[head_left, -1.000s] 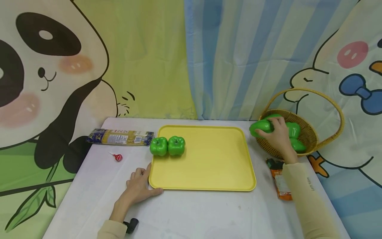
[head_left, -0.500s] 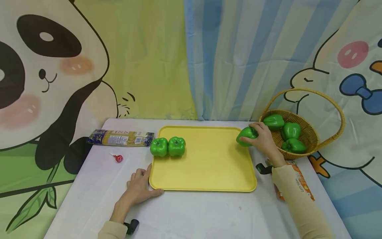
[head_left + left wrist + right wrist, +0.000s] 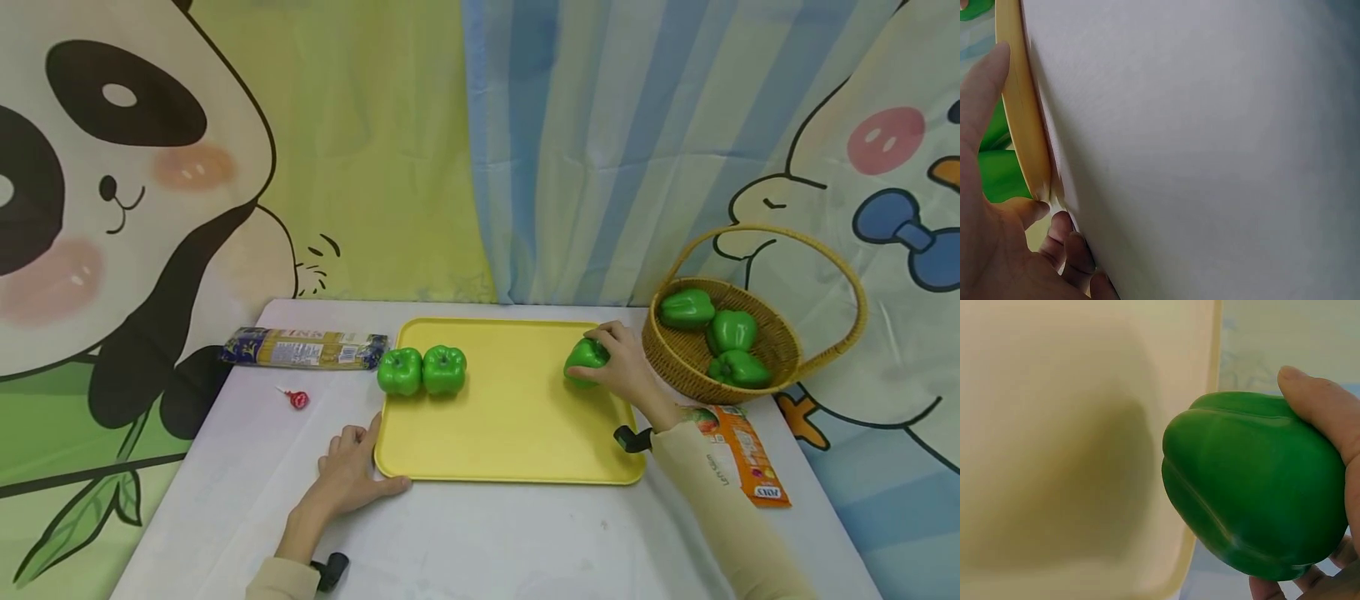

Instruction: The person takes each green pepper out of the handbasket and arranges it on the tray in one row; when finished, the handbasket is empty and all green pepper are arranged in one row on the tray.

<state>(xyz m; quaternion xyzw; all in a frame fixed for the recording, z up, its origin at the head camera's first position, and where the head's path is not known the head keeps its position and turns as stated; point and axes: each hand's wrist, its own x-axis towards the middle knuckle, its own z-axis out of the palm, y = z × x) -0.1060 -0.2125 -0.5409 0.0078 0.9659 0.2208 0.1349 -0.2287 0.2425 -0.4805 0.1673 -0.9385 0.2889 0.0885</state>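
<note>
My right hand (image 3: 626, 367) grips a green bell pepper (image 3: 587, 362) above the right part of the yellow tray (image 3: 517, 425). In the right wrist view the thumb and fingers wrap that pepper (image 3: 1254, 487), and a shadow falls on the tray. Two more green bell peppers, a left one (image 3: 400, 372) and a right one (image 3: 444, 370), stand side by side at the tray's left edge. My left hand (image 3: 347, 475) touches the tray's lower left corner, thumb along the front rim and index finger at the left side. The left wrist view shows its fingertips against the rim (image 3: 1022, 106).
A wicker basket (image 3: 667, 358) with a tall handle holds three green bell peppers at the right. In front of it lies an orange packet (image 3: 750, 458), partly under the right sleeve. A pasta packet (image 3: 307, 347) and a red lollipop (image 3: 297, 400) lie left of the tray.
My right hand has carried the bell pepper leftward from the basket to over the tray. The orange packet is now less covered by the sleeve. My left hand has stayed in place.
</note>
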